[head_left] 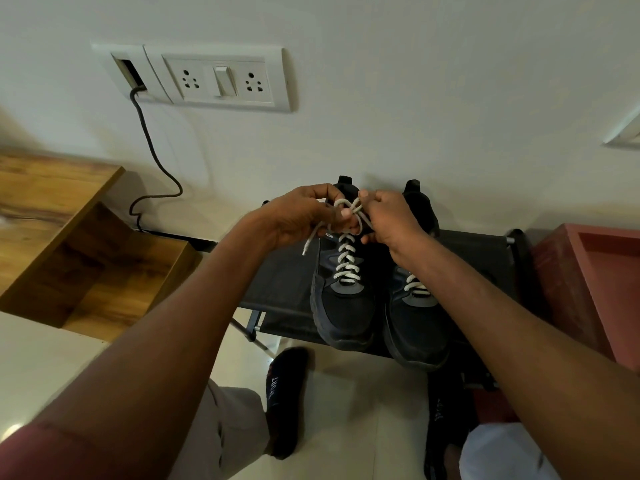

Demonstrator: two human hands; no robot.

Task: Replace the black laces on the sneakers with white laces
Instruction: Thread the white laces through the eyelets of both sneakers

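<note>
Two dark sneakers stand side by side on a black rack (284,278), toes toward me. The left sneaker (344,306) is threaded with a white lace (346,258) up its eyelets. Over its tongue my left hand (301,216) and my right hand (391,220) each pinch part of that lace, which forms loops between my fingers. One loose lace end hangs down left of the shoe. The right sneaker (419,327) shows white lacing low down; my right forearm hides its upper part.
A wooden shelf unit (79,244) stands at the left, a red box (588,278) at the right. A wall socket panel (221,79) with a dark cable (152,150) is behind. My socked feet (285,400) stand on the pale floor below the rack.
</note>
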